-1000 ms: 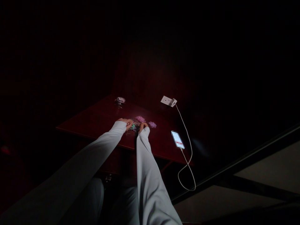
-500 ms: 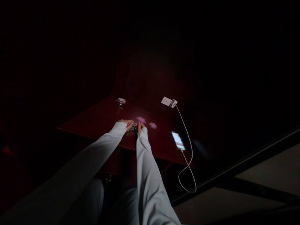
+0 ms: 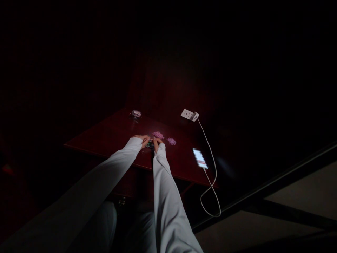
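Multicoloured pile [image 3: 149,144] between left hand [image 3: 143,139] and right hand [image 3: 158,143], both curled, whether pinching anything unclear

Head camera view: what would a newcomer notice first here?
Probably the glowing, pixelated screen, bright against the dark on the right of the red table. Next, the left hand and right hand, close together over small green bits near the table's front edge. Just beyond them lies a pinkish pile, with a smaller pile to its right.
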`<state>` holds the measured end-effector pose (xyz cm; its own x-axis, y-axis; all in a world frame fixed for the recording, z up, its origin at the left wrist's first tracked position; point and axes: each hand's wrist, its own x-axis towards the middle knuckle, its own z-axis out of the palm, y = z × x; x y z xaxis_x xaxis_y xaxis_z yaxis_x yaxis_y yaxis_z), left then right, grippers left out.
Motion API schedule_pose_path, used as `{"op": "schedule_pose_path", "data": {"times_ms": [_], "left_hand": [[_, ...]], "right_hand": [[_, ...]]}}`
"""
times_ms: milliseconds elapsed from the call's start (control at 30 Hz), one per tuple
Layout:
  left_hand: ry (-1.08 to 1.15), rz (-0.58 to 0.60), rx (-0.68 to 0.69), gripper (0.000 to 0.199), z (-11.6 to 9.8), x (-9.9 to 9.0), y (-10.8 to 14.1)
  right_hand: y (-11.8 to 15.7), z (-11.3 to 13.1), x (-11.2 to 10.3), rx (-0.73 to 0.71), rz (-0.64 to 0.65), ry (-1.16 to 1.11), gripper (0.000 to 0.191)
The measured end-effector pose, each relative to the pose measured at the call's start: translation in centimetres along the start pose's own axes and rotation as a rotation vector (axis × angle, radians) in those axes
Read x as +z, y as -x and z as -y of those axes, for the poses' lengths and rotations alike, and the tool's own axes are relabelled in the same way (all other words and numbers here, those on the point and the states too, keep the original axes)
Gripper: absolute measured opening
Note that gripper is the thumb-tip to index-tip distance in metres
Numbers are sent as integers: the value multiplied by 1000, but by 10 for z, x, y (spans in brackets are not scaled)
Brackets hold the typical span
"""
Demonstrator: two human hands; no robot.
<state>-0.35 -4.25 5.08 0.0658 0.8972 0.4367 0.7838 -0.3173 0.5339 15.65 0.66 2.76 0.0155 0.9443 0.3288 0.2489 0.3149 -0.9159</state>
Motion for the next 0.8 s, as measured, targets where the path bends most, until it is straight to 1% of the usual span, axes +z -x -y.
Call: {"op": "schedule_pose_path", "data": {"times_ms": [67,133,300,400,567,667,800], "left_hand": [[-8,4,-28,39,-2,-1,1],[-12,3,-26,39,-4,-3,2],[-23,21,-57,39,-7,-4,0],[-15,3,-35,40,-4,0,-4],[1,29,-88,40,8,13,-9],[6,23,-63,41,13,17,-10],[-23,18,-13,42,13,18,-8]], "right_hand": [[-1,-1,0,10,13,-3,57],[-2,-2,0,11,15,-13,55],[-1,-8,-2,-27,51,-10,53],[-2,-12,-3,-49,52,6,51],[-7,-18,-2,-27,49,13,45],[-10,-21,-2,1,61,38,47],[-10,-22,-1,-6,82,90,53]]}}
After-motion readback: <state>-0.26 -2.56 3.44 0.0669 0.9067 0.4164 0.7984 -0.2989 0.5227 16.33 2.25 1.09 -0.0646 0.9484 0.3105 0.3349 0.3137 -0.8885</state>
